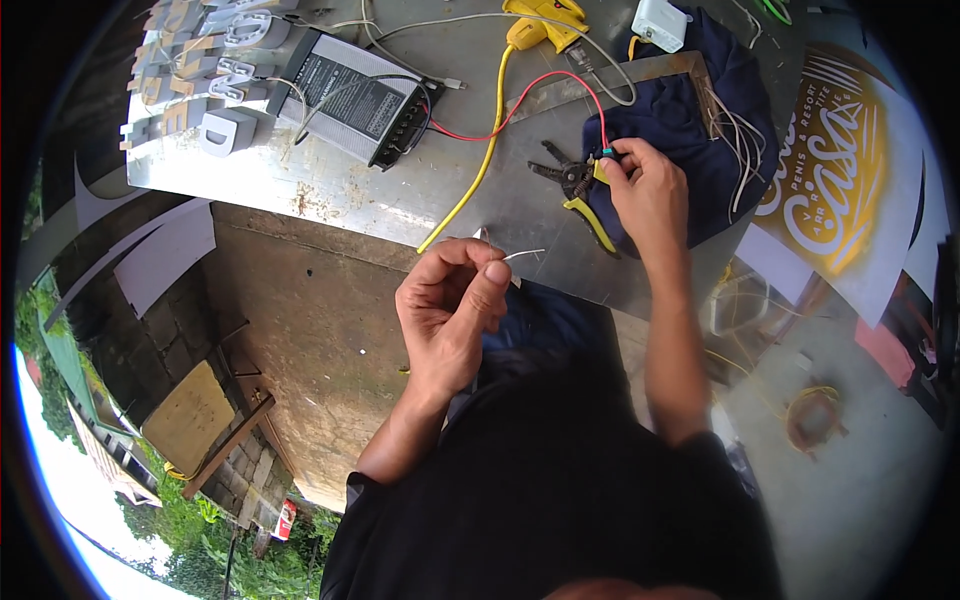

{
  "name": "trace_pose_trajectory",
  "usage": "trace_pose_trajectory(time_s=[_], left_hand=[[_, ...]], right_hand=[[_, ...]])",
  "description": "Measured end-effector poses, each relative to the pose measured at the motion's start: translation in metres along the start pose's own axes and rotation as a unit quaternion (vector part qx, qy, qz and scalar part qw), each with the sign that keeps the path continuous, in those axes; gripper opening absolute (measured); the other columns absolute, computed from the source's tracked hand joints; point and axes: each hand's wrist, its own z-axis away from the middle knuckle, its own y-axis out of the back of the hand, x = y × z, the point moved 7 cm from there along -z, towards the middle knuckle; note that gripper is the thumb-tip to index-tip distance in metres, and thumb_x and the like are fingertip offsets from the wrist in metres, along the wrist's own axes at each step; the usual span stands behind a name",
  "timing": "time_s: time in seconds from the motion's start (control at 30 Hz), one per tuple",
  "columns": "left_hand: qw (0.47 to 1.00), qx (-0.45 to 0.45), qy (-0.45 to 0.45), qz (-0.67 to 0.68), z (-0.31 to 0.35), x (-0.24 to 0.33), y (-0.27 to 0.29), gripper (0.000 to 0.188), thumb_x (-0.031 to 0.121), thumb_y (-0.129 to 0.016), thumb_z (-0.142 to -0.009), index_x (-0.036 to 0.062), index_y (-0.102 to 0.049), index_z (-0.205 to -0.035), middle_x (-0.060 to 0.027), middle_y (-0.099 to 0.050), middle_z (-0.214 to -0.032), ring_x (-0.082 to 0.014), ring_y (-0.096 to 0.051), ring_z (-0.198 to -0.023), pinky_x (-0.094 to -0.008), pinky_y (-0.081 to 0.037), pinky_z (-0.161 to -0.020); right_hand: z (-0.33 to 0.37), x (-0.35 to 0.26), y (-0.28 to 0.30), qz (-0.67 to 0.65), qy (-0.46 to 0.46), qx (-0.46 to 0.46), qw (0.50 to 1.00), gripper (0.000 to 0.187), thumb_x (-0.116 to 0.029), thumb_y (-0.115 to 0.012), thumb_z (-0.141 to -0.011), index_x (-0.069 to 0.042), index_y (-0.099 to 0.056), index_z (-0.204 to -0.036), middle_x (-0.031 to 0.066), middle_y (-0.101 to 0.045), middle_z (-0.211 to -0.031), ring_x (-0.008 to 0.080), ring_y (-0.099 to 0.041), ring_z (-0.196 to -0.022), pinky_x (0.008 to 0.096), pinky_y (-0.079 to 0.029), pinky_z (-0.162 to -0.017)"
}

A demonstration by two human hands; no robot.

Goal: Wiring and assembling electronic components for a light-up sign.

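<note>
My left hand (455, 310) is closed in a pinch in front of the metal table's near edge. A short, thin white wire (525, 252) sticks out from between its thumb and forefinger. Over the table, my right hand (648, 190) pinches the green-tipped end of a red wire (604, 115); the fingertips partly hide that end. This wire runs left to a power supply (350, 95) with a perforated metal case and a terminal strip. Wire strippers (575, 182) with yellow handles lie by the right fingertips, one handle partly behind them.
Dark blue cloth (745, 90) lies bunched at the right, with loose white wires (742, 150) and a metal square (570, 95). A yellow tool (545, 28), a yellow cable (485, 165) and a white adapter (660, 24) lie behind. Channel letters (228, 130) crowd the far left.
</note>
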Motion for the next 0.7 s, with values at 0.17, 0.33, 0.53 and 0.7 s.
trace_pose_trajectory(time_s=[0.17, 0.33, 0.53, 0.7], left_hand=[[0.996, 0.027, -0.019, -0.081, -0.003, 0.003, -0.006, 0.008, 0.007, -0.063, -0.089, 0.0009, -0.058, -0.091, -0.0022, -0.055, -0.066, -0.0067, -0.050, -0.051, -0.0181, -0.037, -0.044], [0.994, 0.056, -0.073, -0.063, -0.006, 0.010, -0.009, 0.010, 0.009, -0.064, -0.089, 0.0023, -0.057, -0.090, -0.0028, -0.058, -0.066, -0.0058, -0.050, -0.051, -0.0175, -0.037, -0.045], [0.991, 0.037, -0.112, -0.067, -0.005, 0.019, -0.017, 0.010, -0.003, -0.064, -0.086, -0.0011, -0.056, -0.091, -0.0036, -0.059, -0.080, -0.0050, -0.054, -0.065, -0.0169, -0.042, -0.057], [0.978, 0.033, -0.161, -0.126, -0.004, 0.025, -0.018, 0.009, -0.004, -0.065, -0.083, -0.0021, -0.057, -0.088, -0.0045, -0.058, -0.081, -0.0049, -0.053, -0.065, -0.0176, -0.041, -0.057]], right_hand=[[0.000, 0.007, -0.006, -0.442, -0.112, -0.121, 0.882, 0.015, -0.008, -0.067, -0.083, -0.001, -0.062, -0.095, 0.0093, -0.067, -0.084, 0.0139, -0.063, -0.073, 0.0250, -0.048, -0.064], [0.021, -0.017, -0.006, -0.597, -0.157, -0.200, 0.761, 0.015, -0.011, -0.065, -0.086, -0.001, -0.060, -0.096, 0.0074, -0.066, -0.082, 0.0083, -0.060, -0.072, 0.0224, -0.047, -0.064], [0.017, -0.006, 0.020, 0.053, 0.029, 0.064, 0.996, 0.022, -0.017, -0.068, -0.081, -0.010, -0.063, -0.101, 0.0075, -0.063, -0.080, 0.0291, -0.059, -0.071, 0.0364, -0.049, -0.066], [0.035, -0.047, 0.064, -0.001, 0.195, 0.112, 0.974, 0.039, -0.021, -0.076, -0.075, -0.004, -0.064, -0.108, 0.0108, -0.061, -0.102, 0.0291, -0.059, -0.089, 0.0370, -0.049, -0.073]])
